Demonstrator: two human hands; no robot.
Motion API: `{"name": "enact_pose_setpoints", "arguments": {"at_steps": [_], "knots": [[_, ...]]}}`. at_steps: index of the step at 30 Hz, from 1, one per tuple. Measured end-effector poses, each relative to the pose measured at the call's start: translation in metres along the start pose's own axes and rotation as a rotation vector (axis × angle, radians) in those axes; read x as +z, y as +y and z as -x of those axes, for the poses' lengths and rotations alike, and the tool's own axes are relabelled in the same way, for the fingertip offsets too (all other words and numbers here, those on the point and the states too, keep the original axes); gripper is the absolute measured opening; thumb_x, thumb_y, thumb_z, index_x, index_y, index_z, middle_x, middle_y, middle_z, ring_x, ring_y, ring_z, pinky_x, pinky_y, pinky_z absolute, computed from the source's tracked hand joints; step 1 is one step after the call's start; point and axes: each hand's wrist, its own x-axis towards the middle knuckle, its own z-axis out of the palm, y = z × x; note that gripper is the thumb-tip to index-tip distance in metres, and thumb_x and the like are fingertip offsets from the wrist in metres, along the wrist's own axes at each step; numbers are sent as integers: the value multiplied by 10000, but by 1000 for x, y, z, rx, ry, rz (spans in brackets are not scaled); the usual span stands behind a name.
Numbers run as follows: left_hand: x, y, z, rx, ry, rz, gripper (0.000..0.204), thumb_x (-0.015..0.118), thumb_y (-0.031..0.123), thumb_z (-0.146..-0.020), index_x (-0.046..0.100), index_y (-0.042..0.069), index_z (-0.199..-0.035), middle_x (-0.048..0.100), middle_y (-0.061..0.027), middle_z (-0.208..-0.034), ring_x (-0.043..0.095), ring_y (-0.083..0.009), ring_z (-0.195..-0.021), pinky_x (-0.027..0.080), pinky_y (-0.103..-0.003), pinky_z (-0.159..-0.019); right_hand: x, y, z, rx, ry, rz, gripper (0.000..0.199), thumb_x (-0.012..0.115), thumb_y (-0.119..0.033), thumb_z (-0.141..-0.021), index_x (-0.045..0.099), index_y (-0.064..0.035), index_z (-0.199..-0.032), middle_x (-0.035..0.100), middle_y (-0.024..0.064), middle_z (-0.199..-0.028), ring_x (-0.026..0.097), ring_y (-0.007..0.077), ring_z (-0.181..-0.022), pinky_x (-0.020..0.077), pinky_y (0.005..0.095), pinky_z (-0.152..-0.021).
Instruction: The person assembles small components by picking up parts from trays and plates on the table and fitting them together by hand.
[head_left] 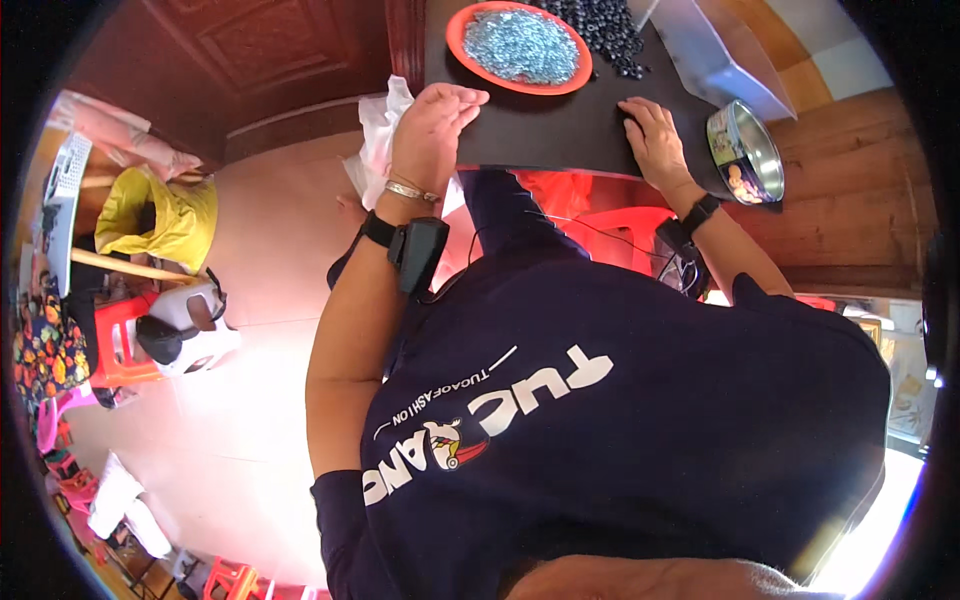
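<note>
At the left end of the dark tabletop [560, 135], my left hand [432, 118] is raised edge-on with its fingers bent and pressed together. Anything between those fingers is hidden. Just beyond it stands an orange-red plate [455, 55], heaped with small shiny pale-blue pieces [520, 45]. My right hand [655, 145] rests on the table near its front edge, fingers apart and slightly curled, with nothing visible in them. Beyond my right hand lies a loose pile of small black pieces [605, 35]. A round metal tin [742, 155] with a printed side stands to its right.
A white tray-like container [725, 60] stands at the back right. White plastic bags [378, 130] hang by the table's left edge. Below the table is a red stool [625, 232]. On the left are a yellow bag [165, 220] and another red stool [120, 340].
</note>
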Motion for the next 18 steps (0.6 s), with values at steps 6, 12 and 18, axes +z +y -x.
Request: {"name": "enact_pose_setpoints", "arguments": {"at_steps": [6,12,18], "knots": [[9,4,2,-1,23,83,191,411,57,-916,533,-65,-997,581,-181,-1041,541,-326,-1120,400,-384,-1013,-5,-1,1,24,-70,15,298,501,-149,-875,561,-77,-1158,526,141,-1197,483,345,-1095,393,411,-959],[5,8,-3,11,31,20,187,414,29,-890,518,-82,-1000,576,-209,-1074,535,-348,-1121,385,-400,-1031,3,6,1,16,-51,16,288,496,-168,-887,569,-98,-1157,537,114,-1196,485,325,-1108,398,391,-957],[-16,3,-12,70,-60,-3,251,366,91,-936,476,-97,-1060,536,-271,-1158,480,-374,-1190,350,-425,-1066,6,7,1,-15,23,46,293,499,-185,-884,570,-97,-1154,548,113,-1180,495,329,-1093,399,391,-958]]}}
